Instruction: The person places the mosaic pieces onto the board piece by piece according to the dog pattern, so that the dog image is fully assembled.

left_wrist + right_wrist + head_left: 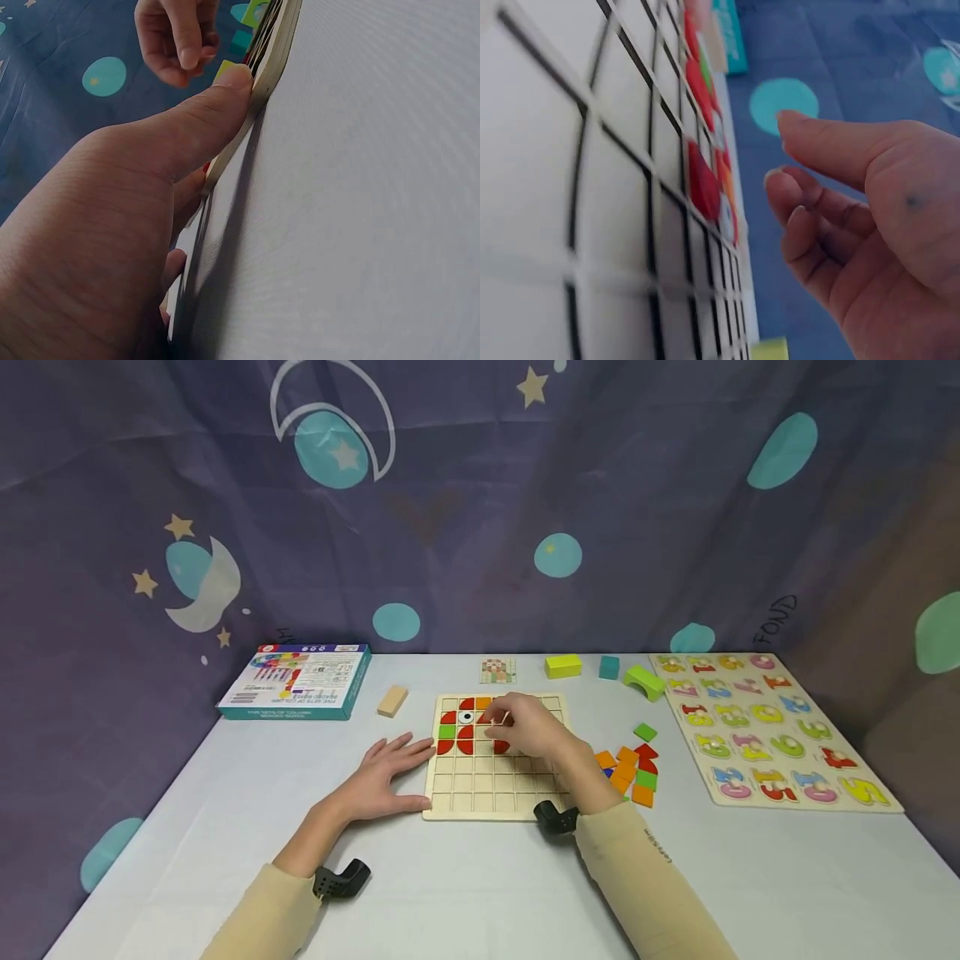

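Note:
A wooden grid board (465,785) lies in front of me. Set in its upper squares are red quarter-round tiles (446,747), a green square tile (447,731) and a round eye tile (466,717). Fingers spread, my left hand (378,781) touches the board's left edge; the left wrist view shows its thumb (214,112) against the rim. Over the upper middle of the grid hovers my right hand (525,727), hiding some squares. In the right wrist view its thumb and loosely bent fingers stand apart with nothing between them, beside a red tile (703,180).
Loose orange, red, green and blue tiles (622,777) lie right of the board. Behind it are a picture card (498,671), a yellow-green block (563,666), a teal block (609,667) and a green arch (645,682). A number puzzle (780,710) lies right; a box (300,681) and wooden block (392,701) left.

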Demonstrator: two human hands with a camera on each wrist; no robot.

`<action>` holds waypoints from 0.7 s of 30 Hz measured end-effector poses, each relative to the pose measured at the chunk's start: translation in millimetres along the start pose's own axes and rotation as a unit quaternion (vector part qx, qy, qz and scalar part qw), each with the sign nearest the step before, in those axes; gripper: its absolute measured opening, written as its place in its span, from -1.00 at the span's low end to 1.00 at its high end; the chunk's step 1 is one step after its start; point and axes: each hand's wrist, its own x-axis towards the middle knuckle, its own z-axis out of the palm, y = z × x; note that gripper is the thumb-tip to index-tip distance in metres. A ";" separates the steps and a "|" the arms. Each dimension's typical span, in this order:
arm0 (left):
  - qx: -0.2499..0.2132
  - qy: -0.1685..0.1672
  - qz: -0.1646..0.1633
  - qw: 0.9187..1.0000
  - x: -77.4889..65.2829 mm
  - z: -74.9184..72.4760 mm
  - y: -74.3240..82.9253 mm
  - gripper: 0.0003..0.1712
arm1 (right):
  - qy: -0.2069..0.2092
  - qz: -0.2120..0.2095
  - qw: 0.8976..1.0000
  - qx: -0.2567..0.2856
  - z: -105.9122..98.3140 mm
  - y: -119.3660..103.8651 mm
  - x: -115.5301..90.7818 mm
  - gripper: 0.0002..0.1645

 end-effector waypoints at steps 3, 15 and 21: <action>-0.002 -0.001 -0.001 1.000 -0.5 -0.1 0.8 -0.02 | 0.006 0.000 1.000 0.009 -12.2 9.4 -6.8 -0.79; -0.001 0.005 -0.003 1.000 -1.9 -1.1 2.9 -0.03 | 0.036 0.041 0.998 -0.017 -68.9 56.5 -53.4 -0.74; -0.002 0.004 -0.003 1.000 -2.0 0.4 1.8 -0.02 | 0.011 0.073 0.997 -0.024 -82.1 75.7 -76.8 -0.73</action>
